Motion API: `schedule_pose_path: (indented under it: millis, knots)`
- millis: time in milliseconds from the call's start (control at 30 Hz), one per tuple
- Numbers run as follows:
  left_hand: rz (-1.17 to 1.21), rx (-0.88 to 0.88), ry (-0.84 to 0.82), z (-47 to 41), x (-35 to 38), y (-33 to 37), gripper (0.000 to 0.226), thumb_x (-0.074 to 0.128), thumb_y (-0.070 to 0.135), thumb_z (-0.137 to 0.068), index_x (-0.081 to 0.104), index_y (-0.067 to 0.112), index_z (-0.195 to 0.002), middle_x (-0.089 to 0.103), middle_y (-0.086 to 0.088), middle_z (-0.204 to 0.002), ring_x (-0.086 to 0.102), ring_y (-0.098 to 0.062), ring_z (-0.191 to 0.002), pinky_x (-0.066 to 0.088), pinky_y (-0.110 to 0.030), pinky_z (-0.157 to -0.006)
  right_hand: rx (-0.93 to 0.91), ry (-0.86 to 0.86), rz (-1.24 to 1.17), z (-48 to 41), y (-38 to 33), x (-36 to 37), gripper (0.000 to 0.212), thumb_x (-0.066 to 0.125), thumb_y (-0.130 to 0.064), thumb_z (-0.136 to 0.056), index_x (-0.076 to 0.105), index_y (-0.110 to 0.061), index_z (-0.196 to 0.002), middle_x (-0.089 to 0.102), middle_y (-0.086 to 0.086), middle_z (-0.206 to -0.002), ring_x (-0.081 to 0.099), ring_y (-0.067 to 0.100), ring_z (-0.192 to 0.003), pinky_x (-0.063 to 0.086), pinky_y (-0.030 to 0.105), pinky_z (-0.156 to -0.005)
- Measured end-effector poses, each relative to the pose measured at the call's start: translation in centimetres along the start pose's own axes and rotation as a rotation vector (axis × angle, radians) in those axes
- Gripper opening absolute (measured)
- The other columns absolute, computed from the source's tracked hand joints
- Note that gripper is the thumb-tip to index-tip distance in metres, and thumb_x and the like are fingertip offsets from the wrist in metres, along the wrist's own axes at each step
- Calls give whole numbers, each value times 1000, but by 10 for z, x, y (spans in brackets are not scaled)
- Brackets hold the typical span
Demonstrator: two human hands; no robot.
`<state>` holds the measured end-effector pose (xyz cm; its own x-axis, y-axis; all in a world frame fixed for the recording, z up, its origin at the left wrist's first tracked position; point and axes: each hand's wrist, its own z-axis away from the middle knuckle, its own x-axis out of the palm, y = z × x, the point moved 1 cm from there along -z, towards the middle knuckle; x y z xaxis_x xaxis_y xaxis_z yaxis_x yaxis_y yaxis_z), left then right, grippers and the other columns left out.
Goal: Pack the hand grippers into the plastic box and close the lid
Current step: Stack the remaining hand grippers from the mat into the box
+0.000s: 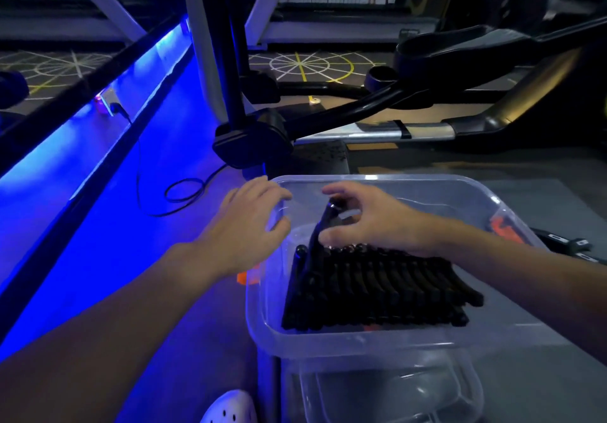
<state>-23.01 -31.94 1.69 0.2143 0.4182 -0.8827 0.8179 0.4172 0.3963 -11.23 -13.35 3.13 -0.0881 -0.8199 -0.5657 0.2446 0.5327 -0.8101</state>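
So there's a clear plastic box point(361, 340) sitting on a grey floor mat, lid off. Inside it a whole row of black hand grippers point(377, 288) is packed side by side, handles running toward the near wall. The right hand point(364, 218) is over the far left end of that row, fingers pinched around one more black gripper point(320, 225) that stands tilted up above the others. The left hand point(249, 225) is spread open at the box's far left corner, fingertips touching the rim. A clear lid point(394, 389) lies just near the box. Blue light strip glows on the left, gym machine frames behind.
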Motion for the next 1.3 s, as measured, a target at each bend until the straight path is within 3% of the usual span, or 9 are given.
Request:
schedule_pose_path:
  millis: [167,433,533,667,867,967,1067,1167,1300]
  knots:
    - [213,86,-98,-12,9,27,54,66,42,-76,54,29,-127,62,16,-114,56,-2,-109,44,-27,-98,92,240,-74,21,4,-34,94,84,-63,-50,52,-30,-133,58,-5,-123,56,10,-113,46,32,-98]
    - [470,-13,-237,-20,25,67,29,65,48,-79,65,27,-99,70,6,-82,66,-11,-69,54,-32,-71,239,469,-232,49,21,-43,94,84,-59,-58,47,-19,-135,49,3,-128,54,17,-111,44,29,-82]
    - [519,-76,-248,-22,37,72,8,66,26,-90,67,19,-87,67,-3,-67,62,-15,-57,54,-44,-67,245,433,-205,52,26,-43,98,85,-59,-56,45,-21,-137,48,1,-128,52,15,-113,43,26,-82]
    - [454,-181,-289,-27,43,57,12,59,18,-90,68,15,-83,68,-3,-61,67,-25,-62,57,-51,-71,194,312,-151,58,24,-50,79,86,-38,-68,50,-19,-136,56,1,-124,59,8,-106,44,14,-73]
    - [442,-187,-424,-26,42,59,21,46,10,-98,64,6,-88,70,-12,-75,68,-13,-64,59,-35,-69,166,280,245,61,39,-65,34,75,-11,-81,68,-19,-113,69,-2,-99,65,14,-90,50,16,-74]
    - [441,-174,-529,-25,47,63,24,42,12,-100,64,8,-91,68,-11,-83,68,-12,-65,57,-27,-64,173,190,343,67,43,-70,21,75,-15,-81,72,-18,-101,70,-8,-91,64,5,-82,43,3,-63]
    - [395,-153,-591,-25,60,65,19,51,21,-96,68,13,-97,71,-7,-88,66,-11,-72,54,-27,-67,213,69,336,79,47,-80,16,77,-17,-80,75,-19,-95,73,-9,-80,68,6,-77,44,8,-65]
    - [371,-65,-528,-26,74,71,28,69,46,-79,69,26,-98,71,7,-89,65,-8,-82,54,-31,-80,254,-6,368,87,58,-81,12,77,-20,-80,75,-20,-92,69,-16,-65,60,-3,-61,38,7,-58]
    - [405,-37,-455,-30,93,88,24,75,42,-78,68,28,-96,68,9,-79,61,-3,-69,53,-27,-71,255,-55,414,89,80,-79,15,79,-19,-76,72,-26,-87,63,-17,-56,56,-2,-53,41,13,-52]
